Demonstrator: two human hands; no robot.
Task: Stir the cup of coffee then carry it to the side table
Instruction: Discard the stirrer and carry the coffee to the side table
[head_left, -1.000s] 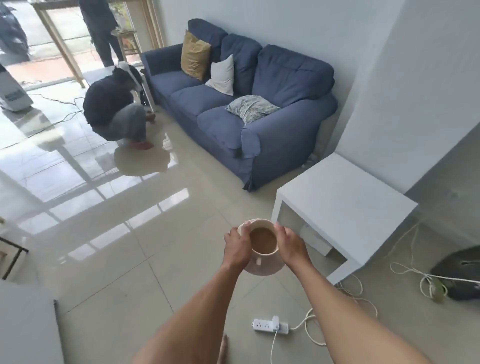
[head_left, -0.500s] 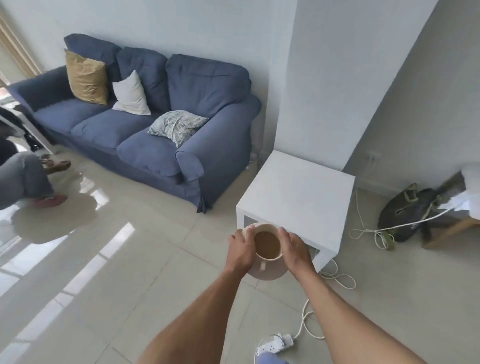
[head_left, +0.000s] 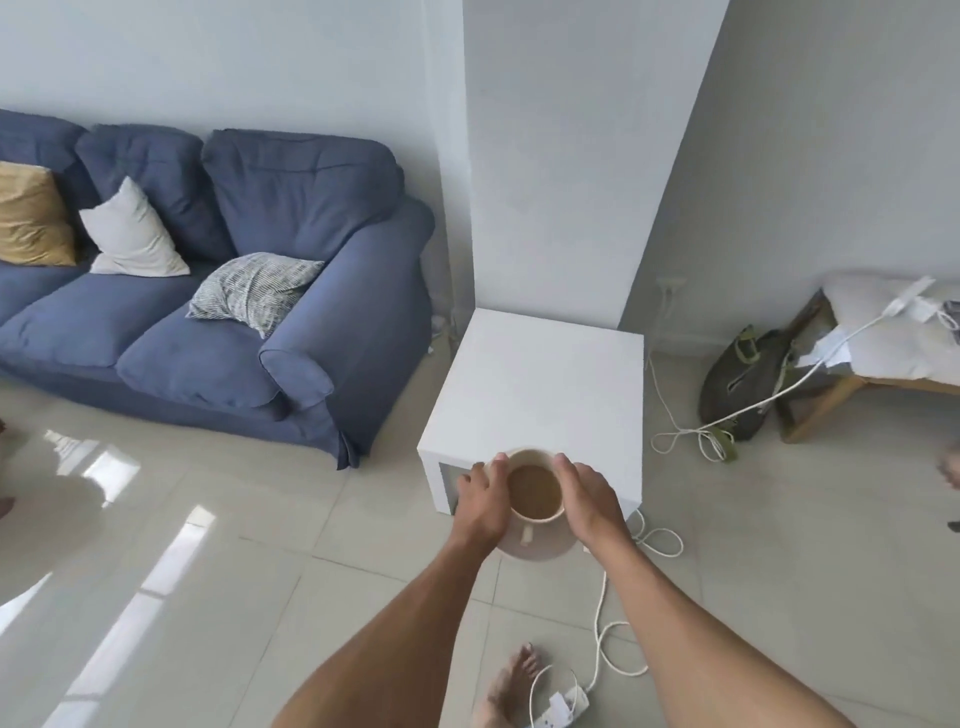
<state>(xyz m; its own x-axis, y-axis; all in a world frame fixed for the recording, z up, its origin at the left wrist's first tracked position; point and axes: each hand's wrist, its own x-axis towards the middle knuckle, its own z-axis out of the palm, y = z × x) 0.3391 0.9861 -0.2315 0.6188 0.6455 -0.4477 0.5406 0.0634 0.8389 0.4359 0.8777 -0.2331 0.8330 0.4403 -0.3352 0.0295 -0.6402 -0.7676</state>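
1. Spreading across the whole lower view, the floor (head_left: 218, 597) is glossy pale tile, with bright window reflections at its left side.
2. Pale walls close the room, and a square pillar (head_left: 566, 156) juts out behind the table.
3. A blue sofa (head_left: 249, 312) stands left of the fingers, carrying a gold, a white and a patterned cushion.
4. The white table (head_left: 540, 384) sits just beyond the fingertips, against the pillar; its near edge lies behind the cup in this view.
5. Right of the hands, a dark bag (head_left: 737, 384) leans by a wooden bench with a white pad.
6. White cable (head_left: 602, 613) loops over the tiles below the right wrist down to a power strip (head_left: 561, 712) beside a bare foot (head_left: 504, 691).
7. The left hand (head_left: 485, 501) and right hand (head_left: 584, 501) hold the saucer (head_left: 540, 545) from either side, in the air at the table's near edge.
8. The fingers of both hands are curled and close together, wrapped against the cup's sides, their tips at the far rim.
9. The cup (head_left: 535, 491) sits upright between the palms, mouth up, holding brown coffee; its handle (head_left: 527, 535) points back toward the person.
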